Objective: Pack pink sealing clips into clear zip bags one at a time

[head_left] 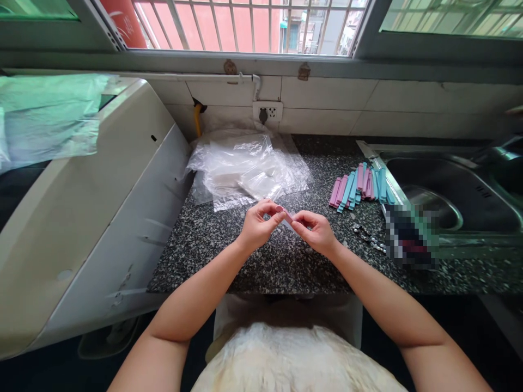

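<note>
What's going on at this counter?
A person is holding a small pink strip between the fingertips of both hands, left hand and right hand, just above the speckled counter. Clear plastic bags lie spread out beyond the hands, toward the wall. A pile of pink and blue strips sits to the right, beside the sink.

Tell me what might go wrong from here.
First, the slim pink strip is held only by the fingers of the left hand and right hand, so it could slip and drop onto the counter.
Second, the pile of pink and blue strips lies right beside the sink; a knock might send some in.
Third, the thin plastic bags lie loose and overlapping, so a brush could shift them.
</note>
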Available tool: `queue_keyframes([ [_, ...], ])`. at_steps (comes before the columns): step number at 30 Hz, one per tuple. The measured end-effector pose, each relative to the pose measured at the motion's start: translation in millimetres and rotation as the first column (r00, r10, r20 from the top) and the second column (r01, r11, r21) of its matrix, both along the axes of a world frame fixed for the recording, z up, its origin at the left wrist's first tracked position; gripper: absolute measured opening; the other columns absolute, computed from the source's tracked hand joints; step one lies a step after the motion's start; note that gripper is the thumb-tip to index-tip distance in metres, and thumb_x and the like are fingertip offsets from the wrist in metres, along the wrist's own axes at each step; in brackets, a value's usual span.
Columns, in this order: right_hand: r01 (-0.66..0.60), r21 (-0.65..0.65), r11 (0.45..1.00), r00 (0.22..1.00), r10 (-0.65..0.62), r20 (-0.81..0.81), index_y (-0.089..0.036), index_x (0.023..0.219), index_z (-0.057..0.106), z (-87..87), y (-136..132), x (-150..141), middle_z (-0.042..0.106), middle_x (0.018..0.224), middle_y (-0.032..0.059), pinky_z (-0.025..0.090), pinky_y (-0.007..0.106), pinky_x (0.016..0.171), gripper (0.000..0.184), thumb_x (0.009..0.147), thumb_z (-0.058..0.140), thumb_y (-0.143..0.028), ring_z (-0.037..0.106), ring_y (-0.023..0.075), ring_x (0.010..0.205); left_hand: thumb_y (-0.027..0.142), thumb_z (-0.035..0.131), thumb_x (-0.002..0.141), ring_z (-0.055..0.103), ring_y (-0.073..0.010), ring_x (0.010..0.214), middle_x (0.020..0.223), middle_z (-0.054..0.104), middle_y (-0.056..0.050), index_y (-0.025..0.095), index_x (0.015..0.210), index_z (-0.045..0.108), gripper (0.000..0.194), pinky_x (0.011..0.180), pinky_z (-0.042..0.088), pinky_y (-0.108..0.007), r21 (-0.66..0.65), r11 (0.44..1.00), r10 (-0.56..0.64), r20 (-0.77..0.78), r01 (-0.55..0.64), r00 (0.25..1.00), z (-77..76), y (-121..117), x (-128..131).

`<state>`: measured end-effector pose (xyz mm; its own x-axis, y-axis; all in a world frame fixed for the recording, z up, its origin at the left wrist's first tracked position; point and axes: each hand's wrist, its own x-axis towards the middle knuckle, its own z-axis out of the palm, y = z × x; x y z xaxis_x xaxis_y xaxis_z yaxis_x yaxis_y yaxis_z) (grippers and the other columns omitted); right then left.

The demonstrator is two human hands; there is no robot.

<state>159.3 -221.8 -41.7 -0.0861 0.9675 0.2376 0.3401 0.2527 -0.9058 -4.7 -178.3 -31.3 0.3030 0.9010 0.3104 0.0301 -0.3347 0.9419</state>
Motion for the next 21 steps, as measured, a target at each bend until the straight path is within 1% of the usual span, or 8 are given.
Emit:
queue_keyframes([
  [4, 0.008, 0.014, 1.000, 1.000, -0.008, 0.009, -0.017, 0.071, 0.059, 2.3, -0.3, 0.0, 0.049, 0.057, -0.0019, 0.034, 0.023, 0.050, 0.026, 0.078, 0.056, -0.041, 0.041, 0.0090, 0.052, 0.032, 0.064, 0.073, 0.050, -0.0131, 0.066, 0.066, 0.055, -0.001, 0.018, 0.066, 0.062, 0.016, 0.066, 0.044, -0.030, 0.003, 1.000, 0.002, 0.003, -0.002, 1.000, -1.0, 0.2, -0.1],
  [9, 0.006, 0.013, 1.000, 1.000, -0.006, -0.001, -0.017, 0.069, 0.058, 3.8, 0.2, -0.1, 0.048, 0.056, -0.0026, 0.033, 0.023, 0.048, 0.029, 0.077, 0.056, -0.045, 0.040, 0.0087, 0.051, 0.036, 0.064, 0.072, 0.052, -0.0136, 0.067, 0.065, 0.055, -0.001, 0.018, 0.066, 0.061, 0.020, 0.067, 0.045, -0.030, -0.003, 1.000, 0.011, 0.038, -0.010, 0.999, 0.0, -0.2, 0.0],
  [16, -0.011, -0.007, 1.000, 0.999, 0.011, -0.032, -0.017, 0.069, 0.058, 4.9, -0.4, 0.5, 0.050, 0.057, -0.0025, 0.032, 0.023, 0.048, 0.028, 0.076, 0.058, -0.044, 0.040, 0.0082, 0.051, 0.034, 0.064, 0.072, 0.052, -0.0127, 0.066, 0.066, 0.055, -0.001, 0.018, 0.065, 0.061, 0.018, 0.068, 0.045, -0.030, -0.046, 0.999, -0.007, 0.056, 0.009, 0.998, -0.7, 1.3, -0.3],
  [18, -0.003, -0.018, 1.000, 0.999, 0.002, -0.050, -0.017, 0.069, 0.059, 6.7, -1.0, 0.8, 0.050, 0.057, -0.0024, 0.033, 0.023, 0.048, 0.027, 0.076, 0.058, -0.044, 0.040, 0.0080, 0.050, 0.035, 0.064, 0.072, 0.052, -0.0128, 0.067, 0.068, 0.056, -0.001, 0.018, 0.066, 0.061, 0.019, 0.069, 0.045, -0.029, -0.065, 0.998, -0.015, 0.068, 0.019, 0.998, -1.7, 2.4, -1.1],
  [21, 0.029, -0.023, 0.999, 0.994, -0.031, -0.106, -0.017, 0.071, 0.059, 10.9, -1.3, 2.7, 0.052, 0.060, -0.0011, 0.034, 0.024, 0.049, 0.027, 0.075, 0.059, -0.044, 0.042, 0.0089, 0.052, 0.038, 0.063, 0.073, 0.054, -0.0139, 0.073, 0.076, 0.058, -0.002, 0.018, 0.074, 0.063, 0.020, 0.072, 0.044, -0.029, -0.074, 0.996, -0.041, 0.066, 0.046, 0.997, -2.3, 4.7, -2.9],
])
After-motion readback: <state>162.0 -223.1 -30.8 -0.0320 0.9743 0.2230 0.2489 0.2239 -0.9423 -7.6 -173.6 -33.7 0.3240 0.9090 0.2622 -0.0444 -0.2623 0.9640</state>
